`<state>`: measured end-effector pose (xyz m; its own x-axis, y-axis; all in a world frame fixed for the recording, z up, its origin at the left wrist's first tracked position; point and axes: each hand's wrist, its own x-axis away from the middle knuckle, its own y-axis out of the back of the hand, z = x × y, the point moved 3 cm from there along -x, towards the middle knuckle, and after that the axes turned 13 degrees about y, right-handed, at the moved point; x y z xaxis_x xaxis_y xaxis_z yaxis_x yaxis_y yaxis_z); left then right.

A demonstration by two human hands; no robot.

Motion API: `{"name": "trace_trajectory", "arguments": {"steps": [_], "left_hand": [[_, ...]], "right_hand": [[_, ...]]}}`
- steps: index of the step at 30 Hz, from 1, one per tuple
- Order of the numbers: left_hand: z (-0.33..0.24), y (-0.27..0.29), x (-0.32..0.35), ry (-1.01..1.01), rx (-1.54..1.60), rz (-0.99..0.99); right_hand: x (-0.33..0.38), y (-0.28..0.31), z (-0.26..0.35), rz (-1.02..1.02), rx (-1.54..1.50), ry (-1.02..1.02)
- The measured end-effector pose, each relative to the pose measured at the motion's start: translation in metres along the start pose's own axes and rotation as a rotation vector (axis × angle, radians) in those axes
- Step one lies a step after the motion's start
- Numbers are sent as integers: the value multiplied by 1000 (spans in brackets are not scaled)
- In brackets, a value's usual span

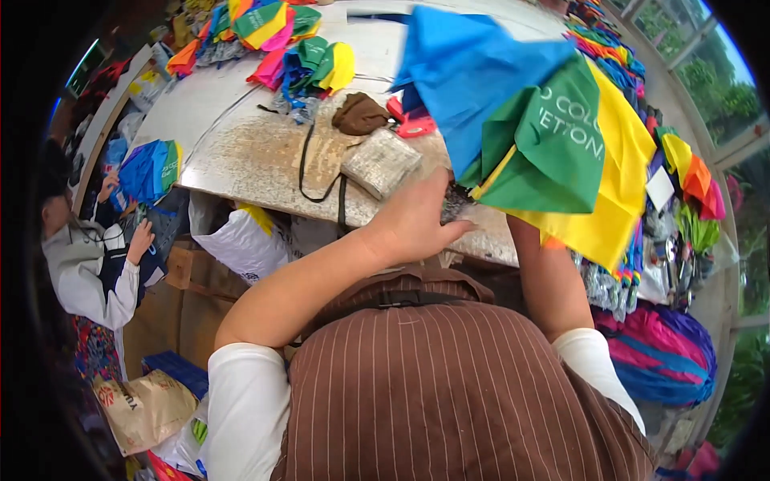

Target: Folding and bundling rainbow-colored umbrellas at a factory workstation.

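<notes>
Blue, green and yellow cloth fills the upper right: we log it as an umbrella (553, 136), loosely spread and creased, raised over the right part of the worn table (265, 176). We judge it light for its size. Its panels look thin, soft and floppy, likely a bit slippery, so we'd expect loose cloth to slide under a weak pinch. Any frame inside would be stiffer, with thin parts that could bend; the cloth hides it from us. Best hold, we reckon, is where the folds gather, at the cloth's lower left corner near the frame's centre, or on a shaft if one is under there; the flapping yellow edge looks a poor choice.

Grip: our left hand (421, 212) is at the centre, just left of the cloth, fingers raised and thumb well apart, so we call it spread. Something dark and blurred sits by the thumb; we can't tell if they touch. Our right forearm (553, 276) goes up behind the yellow panel, its hand covered, so we can't tell how far it is closed or on what.

Near the left hand we note a silvery block (381, 164), with a brown pouch (360, 114) above it.
</notes>
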<state>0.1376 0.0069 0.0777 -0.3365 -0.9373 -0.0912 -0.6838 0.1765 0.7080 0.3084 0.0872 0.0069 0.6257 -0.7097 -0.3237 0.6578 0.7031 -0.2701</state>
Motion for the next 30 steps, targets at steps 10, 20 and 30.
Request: {"name": "trace_trajectory", "arguments": {"steps": [10, 20, 30], "left_hand": [[-18, -14, 17, 356, 1378, 872], [-68, 68, -43, 148, 963, 405], [-50, 48, -13, 73, 798, 441]], "right_hand": [[-31, -62, 67, 131, -918, 281], [-31, -41, 62, -386, -256, -18], [-76, 18, 216, -514, 220, 269]]}}
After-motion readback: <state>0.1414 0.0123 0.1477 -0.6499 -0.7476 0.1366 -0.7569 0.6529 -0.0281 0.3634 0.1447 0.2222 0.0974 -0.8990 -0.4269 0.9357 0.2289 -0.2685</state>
